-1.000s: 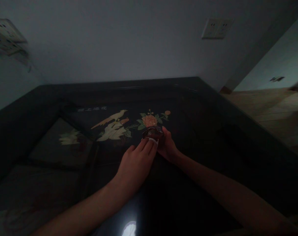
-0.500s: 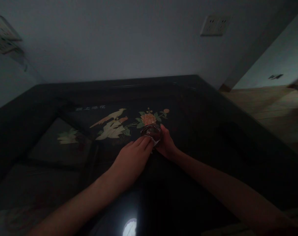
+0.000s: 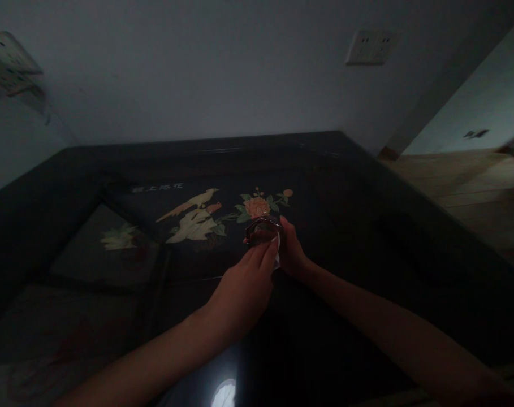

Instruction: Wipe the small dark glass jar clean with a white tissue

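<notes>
A dark, shiny, round glass vessel (image 3: 260, 224), with a rim that catches the light, is held above the dark table (image 3: 341, 316). My right hand (image 3: 291, 249) wraps around its right side. My left hand (image 3: 250, 277) is closed on a small white cloth or tissue (image 3: 277, 257), with its fingertips at the vessel's near side and opening. The cloth shows only at the edge of these fingers, so its full shape is hidden. Dim light makes it hard to tell the vessel's exact kind.
The glossy tabletop bears a bird design (image 3: 193, 212), a peony design (image 3: 257, 207) and written characters. Behind it rises a pale wall with a double socket (image 3: 372, 47). More sockets (image 3: 11, 56) sit at the left. Wooden floor (image 3: 456, 181) lies to the right.
My left hand has shifted right and turned, with the white cloth now at the vessel's right edge. The vessel has tilted a little, showing more of its opening.
</notes>
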The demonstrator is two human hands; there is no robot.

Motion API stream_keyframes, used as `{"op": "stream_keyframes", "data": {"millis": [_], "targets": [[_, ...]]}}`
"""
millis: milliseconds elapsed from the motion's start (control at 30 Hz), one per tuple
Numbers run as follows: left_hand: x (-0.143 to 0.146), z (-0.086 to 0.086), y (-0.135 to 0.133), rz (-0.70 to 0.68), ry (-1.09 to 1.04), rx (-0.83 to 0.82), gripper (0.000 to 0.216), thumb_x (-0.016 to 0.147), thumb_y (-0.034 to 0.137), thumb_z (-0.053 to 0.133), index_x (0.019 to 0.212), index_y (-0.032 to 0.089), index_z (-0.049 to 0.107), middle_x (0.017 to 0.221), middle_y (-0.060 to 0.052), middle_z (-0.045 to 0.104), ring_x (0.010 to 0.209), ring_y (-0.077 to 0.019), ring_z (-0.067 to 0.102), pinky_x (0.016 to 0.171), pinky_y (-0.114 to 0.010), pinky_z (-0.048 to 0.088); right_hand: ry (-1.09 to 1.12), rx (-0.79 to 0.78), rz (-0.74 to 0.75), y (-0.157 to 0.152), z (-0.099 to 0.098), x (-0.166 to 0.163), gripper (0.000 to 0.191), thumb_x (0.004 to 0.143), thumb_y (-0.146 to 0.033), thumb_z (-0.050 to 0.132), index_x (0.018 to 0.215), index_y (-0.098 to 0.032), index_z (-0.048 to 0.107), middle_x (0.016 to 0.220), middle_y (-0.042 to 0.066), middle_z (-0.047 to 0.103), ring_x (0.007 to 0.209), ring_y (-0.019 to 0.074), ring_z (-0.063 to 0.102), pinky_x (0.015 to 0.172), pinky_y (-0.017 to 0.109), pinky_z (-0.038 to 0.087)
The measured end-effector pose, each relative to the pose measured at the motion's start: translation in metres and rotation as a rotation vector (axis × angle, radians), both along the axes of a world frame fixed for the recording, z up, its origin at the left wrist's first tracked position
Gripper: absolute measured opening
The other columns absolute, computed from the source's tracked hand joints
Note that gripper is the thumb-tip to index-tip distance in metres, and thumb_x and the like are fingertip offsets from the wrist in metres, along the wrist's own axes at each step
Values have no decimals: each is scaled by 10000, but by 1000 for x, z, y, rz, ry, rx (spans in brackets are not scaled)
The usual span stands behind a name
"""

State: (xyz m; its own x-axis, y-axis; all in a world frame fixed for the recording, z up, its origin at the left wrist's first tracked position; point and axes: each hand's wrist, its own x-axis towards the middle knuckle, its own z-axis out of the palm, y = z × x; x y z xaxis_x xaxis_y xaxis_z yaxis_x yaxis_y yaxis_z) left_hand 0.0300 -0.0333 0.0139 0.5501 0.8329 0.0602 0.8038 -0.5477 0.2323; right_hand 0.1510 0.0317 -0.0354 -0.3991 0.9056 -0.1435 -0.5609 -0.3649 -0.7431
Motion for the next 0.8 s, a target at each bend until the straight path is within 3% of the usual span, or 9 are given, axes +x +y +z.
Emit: {"op": "stream_keyframes", "data": {"millis": [167,367,600,800], "targets": [[-6,5,1,-13,200,98,447,860,51,384,1299,112,447,1260,-125,570,1150,-248,549,863,-374,556,41,-2,4,-1,-3,-1,437,768,-566,478,970,-210,631,835,36,710,855,215,651,717,315,491],[-10,10,4,9,267,153,359,879,76,396,1211,106,529,1210,-123,595,1120,-256,564,837,-394,560,16,15,-22,-1,-3,-4,425,755,-565,492,958,-217,627,855,35,705,881,219,641,720,325,487],[-9,8,3,-27,121,52,462,858,64,392,1314,135,413,1276,-109,565,1142,-220,553,927,-363,516,15,-12,2,-2,-1,-1,442,755,-578,506,969,-213,631,816,33,707,811,211,648,744,328,478],[-13,9,8,-28,-48,-62,571,799,-5,384,1328,209,423,1355,-57,505,1270,-181,450,1041,-329,433,-15,-11,-10,-3,2,0,472,743,-593,489,964,-204,638,770,26,705,791,216,657,728,336,479]]}}
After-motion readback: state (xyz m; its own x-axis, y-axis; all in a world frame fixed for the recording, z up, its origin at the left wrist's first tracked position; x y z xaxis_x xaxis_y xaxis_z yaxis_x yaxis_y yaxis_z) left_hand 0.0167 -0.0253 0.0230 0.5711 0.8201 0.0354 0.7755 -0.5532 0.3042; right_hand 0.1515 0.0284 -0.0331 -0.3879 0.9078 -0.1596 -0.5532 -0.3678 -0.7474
